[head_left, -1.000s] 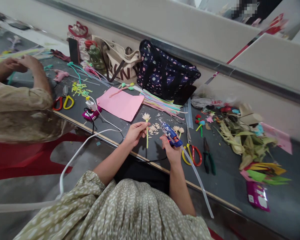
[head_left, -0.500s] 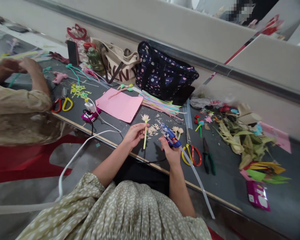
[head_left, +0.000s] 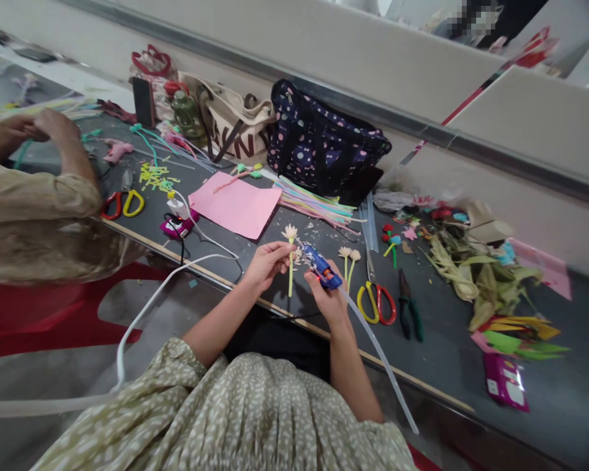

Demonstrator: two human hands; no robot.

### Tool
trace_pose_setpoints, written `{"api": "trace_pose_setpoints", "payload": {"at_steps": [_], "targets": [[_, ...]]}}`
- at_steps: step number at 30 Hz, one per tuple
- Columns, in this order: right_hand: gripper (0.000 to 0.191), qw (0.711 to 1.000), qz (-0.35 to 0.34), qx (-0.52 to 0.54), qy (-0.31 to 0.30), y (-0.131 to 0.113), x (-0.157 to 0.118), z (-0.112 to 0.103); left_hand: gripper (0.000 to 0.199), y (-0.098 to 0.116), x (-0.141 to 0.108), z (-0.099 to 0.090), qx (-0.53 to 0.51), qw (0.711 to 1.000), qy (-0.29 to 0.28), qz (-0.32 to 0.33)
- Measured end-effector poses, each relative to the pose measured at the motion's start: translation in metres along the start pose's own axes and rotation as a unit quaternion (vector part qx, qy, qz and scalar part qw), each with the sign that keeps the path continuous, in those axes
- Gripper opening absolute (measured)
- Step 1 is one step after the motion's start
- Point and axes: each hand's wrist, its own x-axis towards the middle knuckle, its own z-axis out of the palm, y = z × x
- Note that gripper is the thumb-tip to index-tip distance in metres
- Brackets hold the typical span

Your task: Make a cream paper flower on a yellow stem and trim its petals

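Observation:
Between the fingertips of my left hand (head_left: 269, 263) is a craft flower (head_left: 290, 234) with pale petals and a light green stem, held upright. My right hand (head_left: 328, 293) is wrapped round a blue glue gun (head_left: 316, 263), and a long clear glue stick (head_left: 380, 356) trails from its back end. The gun's nozzle points at the flower, close below its head; whether they touch I cannot tell. Small pale pieces (head_left: 298, 256) lie on the table behind the gun, partly hidden by it. Two finished-looking pale flowers (head_left: 349, 254) lie just right of the gun.
Scissors (head_left: 375, 302) and pliers (head_left: 408, 306) lie to the right, beyond them dried husks (head_left: 454, 275). Pink paper (head_left: 238, 206), pipe cleaners (head_left: 319, 204) and a dotted bag (head_left: 319, 140) are behind. A white cable (head_left: 167, 281) crosses the table edge at left. A co-worker's arms (head_left: 69, 140) are far left.
My right hand has brought the glue gun left, with its nozzle now nearer the flower. The flower in my left hand has shifted slightly to the right.

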Motion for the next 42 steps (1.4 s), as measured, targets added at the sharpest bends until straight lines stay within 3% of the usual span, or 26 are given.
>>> {"api": "trace_pose_setpoints", "payload": {"at_steps": [42], "targets": [[0.036,0.999,0.003,-0.037,0.005,0.0004,-0.0013,0.0003,0.034,-0.0003,-0.0048,0.0048,0.05,0.998,-0.019,0.034]]}}
